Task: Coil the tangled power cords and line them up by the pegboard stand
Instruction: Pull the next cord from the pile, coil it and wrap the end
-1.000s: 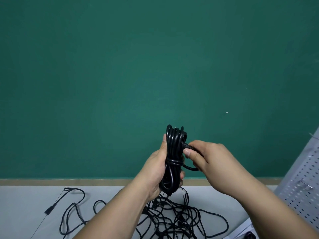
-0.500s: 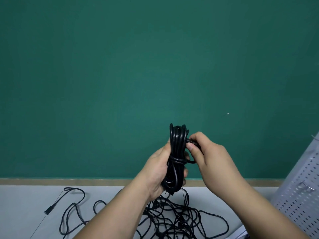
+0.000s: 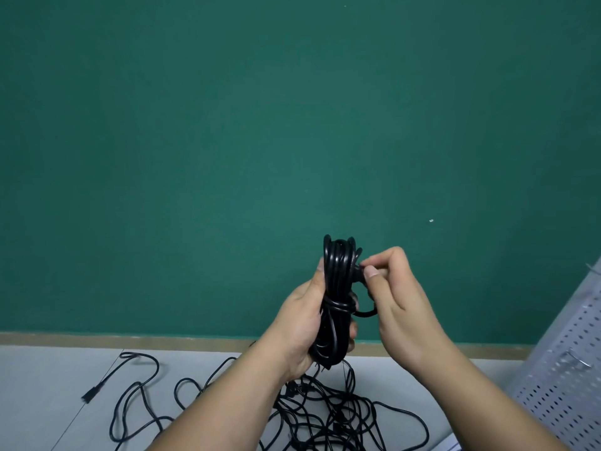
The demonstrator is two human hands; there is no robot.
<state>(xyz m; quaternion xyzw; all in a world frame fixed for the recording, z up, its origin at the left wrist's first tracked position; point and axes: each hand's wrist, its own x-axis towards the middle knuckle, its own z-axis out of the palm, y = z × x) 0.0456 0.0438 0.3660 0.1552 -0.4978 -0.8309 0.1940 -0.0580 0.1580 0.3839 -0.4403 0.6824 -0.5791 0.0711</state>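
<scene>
A black coiled power cord [image 3: 338, 288] stands upright in front of the green wall, with a few turns wrapped round its middle. My left hand [image 3: 305, 323] grips the coil's lower half. My right hand [image 3: 393, 297] pinches the cord's plug end against the upper right side of the coil, and a short loop of cord hangs below its thumb. Below my arms, a tangle of black power cords [image 3: 325, 415] lies on the grey floor, with one plug end [image 3: 88, 396] trailing out to the left. The white pegboard stand [image 3: 566, 369] leans at the right edge.
A green wall [image 3: 227, 157] fills most of the view, with a tan baseboard [image 3: 130, 339] along the grey floor [image 3: 42, 385]. A metal hook [image 3: 575, 359] sticks out of the pegboard.
My right hand has lifted slightly and its fingers have curled tighter on the plug end at the coil's upper side. The coil stays upright in my left hand.
</scene>
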